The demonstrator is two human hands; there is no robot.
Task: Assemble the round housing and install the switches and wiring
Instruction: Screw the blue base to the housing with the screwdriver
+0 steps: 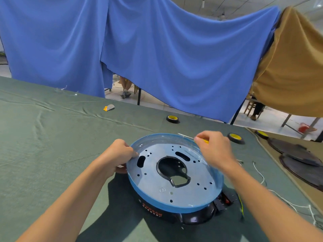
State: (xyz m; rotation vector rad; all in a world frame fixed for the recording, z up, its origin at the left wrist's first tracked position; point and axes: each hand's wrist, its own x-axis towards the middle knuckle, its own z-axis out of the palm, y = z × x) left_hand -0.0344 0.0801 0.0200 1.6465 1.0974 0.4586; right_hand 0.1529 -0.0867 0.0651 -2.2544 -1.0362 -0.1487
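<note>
A round metal plate (pixel 152 179) with a blue film-covered rim, several holes and a large centre opening sits on a black round housing (pixel 192 218) in the middle of the green-covered table. My left hand (pixel 120 151) grips the plate's rim on its left side, fingers curled over the edge. At the far right rim my right hand (pixel 215 147) pinches a small yellow-handled tool (pixel 206 141). A black switch block with red parts (pixel 225 200) sticks out at the housing's right front. White wiring (pixel 262 177) trails across the cloth to the right.
Two tape rolls (pixel 172 118) (pixel 236 137) lie behind the housing, a third (pixel 261 134) further right. A small yellow and grey item (pixel 108 107) lies far left. Dark round covers (pixel 300 159) are stacked at the right edge. Blue and tan curtains hang behind the table.
</note>
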